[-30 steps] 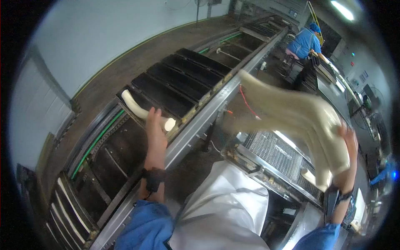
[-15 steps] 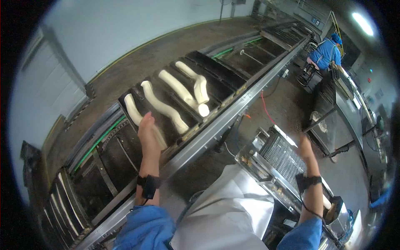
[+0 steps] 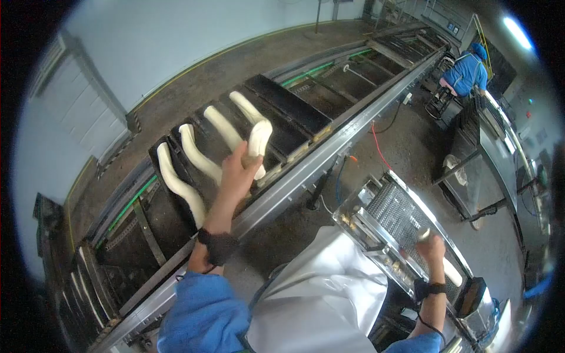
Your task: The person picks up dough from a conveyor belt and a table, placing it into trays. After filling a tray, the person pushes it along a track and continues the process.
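Note:
Long pale dough ropes lie in black trays on a conveyor line. My left hand (image 3: 236, 175) is closed around the lower part of a bent dough rope (image 3: 259, 138) in the right-hand filled tray. Under and beside that hand is another dough rope (image 3: 220, 125), its lower end hidden. Further left lie a curved dough rope (image 3: 194, 152) and a dough rope (image 3: 176, 183), both untouched. Over at the small mesh belt (image 3: 391, 206), my right hand (image 3: 432, 250) grips a dough rope (image 3: 452, 273), one end poking out above the fingers.
The conveyor's steel rail (image 3: 329, 156) runs diagonally between me and the trays. An unfilled black tray (image 3: 288, 105) follows the filled ones. A co-worker in blue (image 3: 466, 73) sits at the far right by a metal table (image 3: 491, 159). A red cable (image 3: 379, 147) hangs near the mesh belt.
The trays have shifted left and toward me. My left hand has moved right, from the leftmost dough rope to the bent one. My right hand has lowered and closed on dough at the mesh belt.

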